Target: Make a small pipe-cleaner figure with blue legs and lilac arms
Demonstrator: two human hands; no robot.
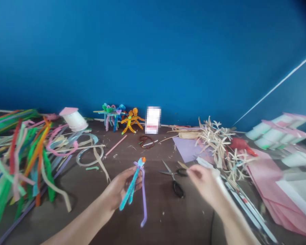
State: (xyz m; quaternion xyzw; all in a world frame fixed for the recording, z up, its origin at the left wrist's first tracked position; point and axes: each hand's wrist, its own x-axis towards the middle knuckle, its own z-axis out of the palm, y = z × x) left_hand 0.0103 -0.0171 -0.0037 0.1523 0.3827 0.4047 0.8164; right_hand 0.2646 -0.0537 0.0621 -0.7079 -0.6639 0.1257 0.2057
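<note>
Near the middle of the table, my left hand (122, 187) is closed around a small figure of light blue pipe cleaner (132, 185). The figure has an orange tip at its head and two blue legs pointing down. A purple pipe cleaner (143, 197) is wound at its neck, one long end hanging down with a bent tip. My right hand (202, 180), somewhat blurred, has its fingers drawn together beside the black handle of the scissors (172, 174). A tan pointed sliver shows at those fingertips; whether they grip it is unclear. The scissors lie with blades parted.
Loose pipe cleaners (38, 160) are heaped on the left, near a white cup with a pink top (73, 119). Finished pipe cleaner figures (114, 115) stand by the blue wall. A bead string (146, 142) lies ahead. Straw-like flowers (216, 136) and pink sheets (272, 190) cover the right.
</note>
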